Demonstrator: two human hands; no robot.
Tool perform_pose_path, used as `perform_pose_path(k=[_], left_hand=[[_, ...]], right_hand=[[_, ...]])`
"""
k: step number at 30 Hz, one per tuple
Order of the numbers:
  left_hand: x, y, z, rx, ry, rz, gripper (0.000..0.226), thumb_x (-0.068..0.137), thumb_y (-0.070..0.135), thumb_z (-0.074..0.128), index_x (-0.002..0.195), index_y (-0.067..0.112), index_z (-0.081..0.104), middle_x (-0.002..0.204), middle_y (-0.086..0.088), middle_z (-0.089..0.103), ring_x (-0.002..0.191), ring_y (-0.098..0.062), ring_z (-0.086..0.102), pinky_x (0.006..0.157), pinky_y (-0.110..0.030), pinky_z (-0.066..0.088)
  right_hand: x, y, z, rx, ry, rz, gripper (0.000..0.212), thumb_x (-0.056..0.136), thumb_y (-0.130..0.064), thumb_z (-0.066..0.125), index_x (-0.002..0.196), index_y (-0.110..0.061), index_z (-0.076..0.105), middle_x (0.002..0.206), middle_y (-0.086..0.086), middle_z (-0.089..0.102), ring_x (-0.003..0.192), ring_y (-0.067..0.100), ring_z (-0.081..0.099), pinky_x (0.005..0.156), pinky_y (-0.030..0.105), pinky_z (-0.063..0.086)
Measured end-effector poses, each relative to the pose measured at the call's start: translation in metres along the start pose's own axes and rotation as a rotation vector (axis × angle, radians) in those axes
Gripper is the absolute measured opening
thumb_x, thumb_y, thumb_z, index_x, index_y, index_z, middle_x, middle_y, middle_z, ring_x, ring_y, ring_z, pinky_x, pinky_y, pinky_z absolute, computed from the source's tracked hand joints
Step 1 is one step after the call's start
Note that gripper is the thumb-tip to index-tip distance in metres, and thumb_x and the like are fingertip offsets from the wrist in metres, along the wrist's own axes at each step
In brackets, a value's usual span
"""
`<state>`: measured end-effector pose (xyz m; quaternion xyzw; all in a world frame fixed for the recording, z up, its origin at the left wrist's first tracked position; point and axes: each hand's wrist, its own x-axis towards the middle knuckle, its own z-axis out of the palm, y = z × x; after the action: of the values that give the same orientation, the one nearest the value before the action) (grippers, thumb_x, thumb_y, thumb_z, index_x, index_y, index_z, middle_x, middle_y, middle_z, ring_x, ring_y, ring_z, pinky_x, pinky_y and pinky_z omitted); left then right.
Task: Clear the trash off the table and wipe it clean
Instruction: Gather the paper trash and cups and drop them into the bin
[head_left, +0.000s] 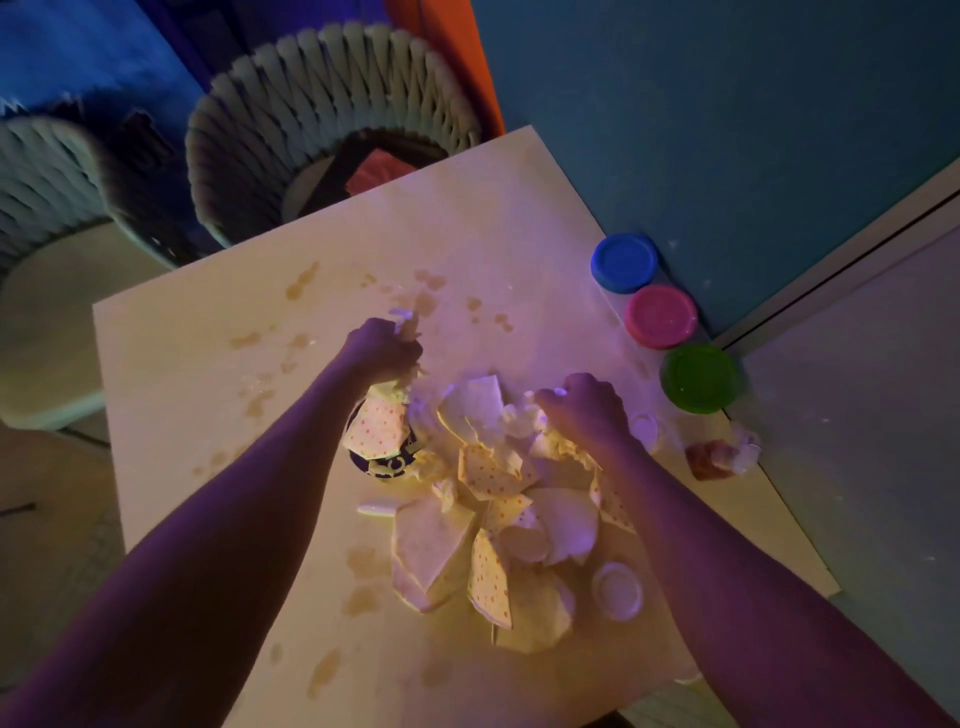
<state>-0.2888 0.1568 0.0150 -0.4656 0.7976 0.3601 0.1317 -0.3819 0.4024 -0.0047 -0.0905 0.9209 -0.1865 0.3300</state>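
Note:
A heap of torn paper scraps (467, 519), some plain and some with red dots, lies in the middle of the pale table (208, 389). My left hand (384, 345) grips a wad of crumpled paper above the heap's far left side. My right hand (587, 408) grips crumpled scraps at the heap's far right side. A dark blue printed cup (382, 462) lies partly under dotted paper beside my left forearm. Brown spill stains (301, 280) spot the tabletop.
Three tubs stand along the table's right edge: blue lid (626, 261), pink lid (661, 316), green lid (701, 378). A small white lid (618, 590) and a brownish crumpled wrapper (719, 457) lie at the right. Woven chairs (332, 119) stand beyond the far edge.

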Motion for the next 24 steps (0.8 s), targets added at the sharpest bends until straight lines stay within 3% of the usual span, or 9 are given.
perform_pose_path(k=[3, 5, 8, 11, 16, 18, 20, 24], left_hand=[[-0.014, -0.015, -0.011, -0.164, -0.021, -0.023, 0.026, 0.068, 0.030, 0.062, 0.082, 0.009, 0.069, 0.084, -0.015, 0.071, 0.076, -0.028, 0.066, 0.066, -0.030, 0.046], [-0.028, -0.026, -0.018, -0.238, -0.004, -0.013, 0.030, 0.064, 0.033, 0.063, 0.084, 0.011, 0.072, 0.083, -0.014, 0.073, 0.070, -0.025, 0.065, 0.066, -0.031, 0.047], [-0.054, -0.044, -0.019, -0.194, -0.025, 0.020, 0.013, 0.080, 0.020, 0.067, 0.088, 0.014, 0.074, 0.077, -0.008, 0.071, 0.064, -0.021, 0.064, 0.063, -0.026, 0.047], [-0.076, -0.071, -0.003, 0.079, -0.041, 0.075, 0.014, 0.082, 0.017, 0.067, 0.095, 0.023, 0.070, 0.087, -0.009, 0.069, 0.069, -0.023, 0.063, 0.058, -0.024, 0.043], [-0.105, -0.106, 0.027, 0.388, 0.014, 0.192, 0.025, 0.081, 0.017, 0.064, 0.105, 0.023, 0.069, 0.105, -0.011, 0.067, 0.088, -0.036, 0.068, 0.069, -0.034, 0.053], [-0.109, -0.112, 0.037, 0.488, 0.055, 0.264, 0.030, 0.085, 0.015, 0.059, 0.113, 0.024, 0.067, 0.111, -0.008, 0.065, 0.098, -0.038, 0.067, 0.074, -0.038, 0.053], [-0.109, -0.115, 0.044, 0.549, 0.077, 0.310, 0.032, 0.089, 0.017, 0.057, 0.118, 0.024, 0.066, 0.113, -0.007, 0.064, 0.099, -0.038, 0.066, 0.075, -0.040, 0.052], [-0.107, -0.122, 0.050, 0.561, 0.068, 0.328, 0.027, 0.089, 0.017, 0.058, 0.114, 0.022, 0.066, 0.120, -0.004, 0.064, 0.101, -0.036, 0.067, 0.074, -0.040, 0.052]], right_hand=[[-0.006, 0.002, -0.003, 0.125, 0.070, -0.009, 0.042, 0.083, -0.047, 0.061, 0.064, -0.011, 0.050, 0.079, 0.016, 0.061, 0.080, 0.035, 0.056, 0.066, 0.031, 0.036], [-0.013, -0.002, -0.005, 0.186, 0.118, -0.012, 0.044, 0.082, -0.043, 0.062, 0.059, -0.009, 0.046, 0.070, 0.012, 0.057, 0.076, 0.035, 0.053, 0.065, 0.031, 0.035], [-0.025, -0.008, -0.008, 0.268, 0.176, -0.024, 0.039, 0.078, -0.041, 0.062, 0.063, -0.007, 0.052, 0.070, 0.013, 0.065, 0.078, 0.037, 0.059, 0.064, 0.034, 0.041], [-0.037, -0.014, -0.010, 0.332, 0.211, -0.045, 0.032, 0.073, -0.037, 0.061, 0.069, -0.005, 0.057, 0.069, 0.013, 0.068, 0.078, 0.036, 0.063, 0.066, 0.037, 0.052], [-0.057, -0.018, -0.008, 0.371, 0.228, -0.093, 0.013, 0.077, -0.019, 0.066, 0.073, -0.011, 0.057, 0.067, 0.002, 0.060, 0.067, 0.024, 0.055, 0.054, 0.029, 0.039], [-0.066, -0.018, -0.005, 0.371, 0.212, -0.122, 0.004, 0.078, -0.015, 0.064, 0.081, -0.017, 0.063, 0.074, -0.003, 0.064, 0.072, 0.023, 0.061, 0.061, 0.028, 0.046], [-0.073, -0.017, -0.001, 0.345, 0.194, -0.145, 0.016, 0.078, -0.013, 0.058, 0.086, -0.023, 0.068, 0.078, -0.007, 0.068, 0.077, 0.023, 0.067, 0.070, 0.032, 0.054], [-0.085, -0.017, 0.007, 0.225, 0.165, -0.135, 0.021, 0.079, -0.020, 0.053, 0.081, -0.020, 0.074, 0.087, 0.005, 0.074, 0.087, 0.030, 0.065, 0.077, 0.033, 0.052]])
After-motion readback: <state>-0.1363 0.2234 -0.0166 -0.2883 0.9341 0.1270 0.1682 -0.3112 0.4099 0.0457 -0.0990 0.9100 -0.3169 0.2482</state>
